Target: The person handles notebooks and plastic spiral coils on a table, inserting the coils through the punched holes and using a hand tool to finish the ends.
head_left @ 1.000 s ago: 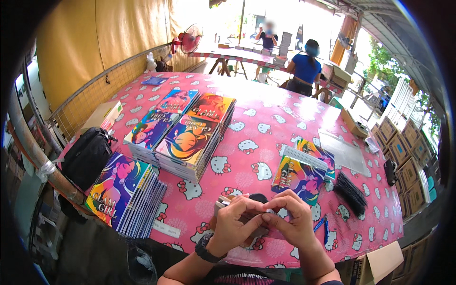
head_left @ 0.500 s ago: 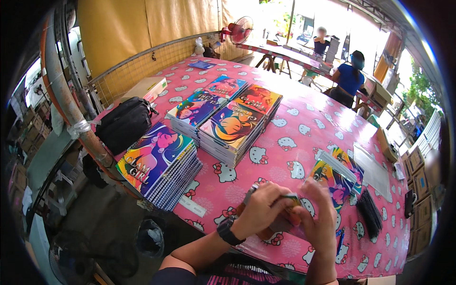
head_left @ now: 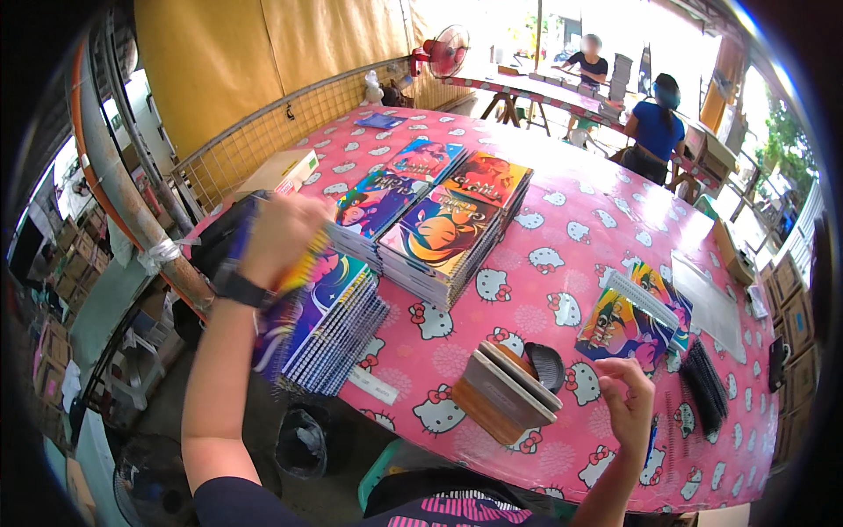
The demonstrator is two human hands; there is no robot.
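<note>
left grip (head_left: 285, 235) blurred, notebook (head_left: 306, 265) beneath partly hidden, black bag (head_left: 221, 235) half-covered

left hand (head_left: 285, 235), blurred, gripping bright notebook (head_left: 305, 265) over spiral notebook stack (head_left: 338, 338) on pink table (head_left: 531, 338); right hand (head_left: 629, 400) loosely curled, between wooden block (head_left: 500, 395) and black coil bundle (head_left: 703, 388).

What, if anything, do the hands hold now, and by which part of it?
The left hand appears to hold a rectangular, multicoloured paper notebook, probably by an edge; motion blur hides exactly where. The right hand holds nothing.
</note>
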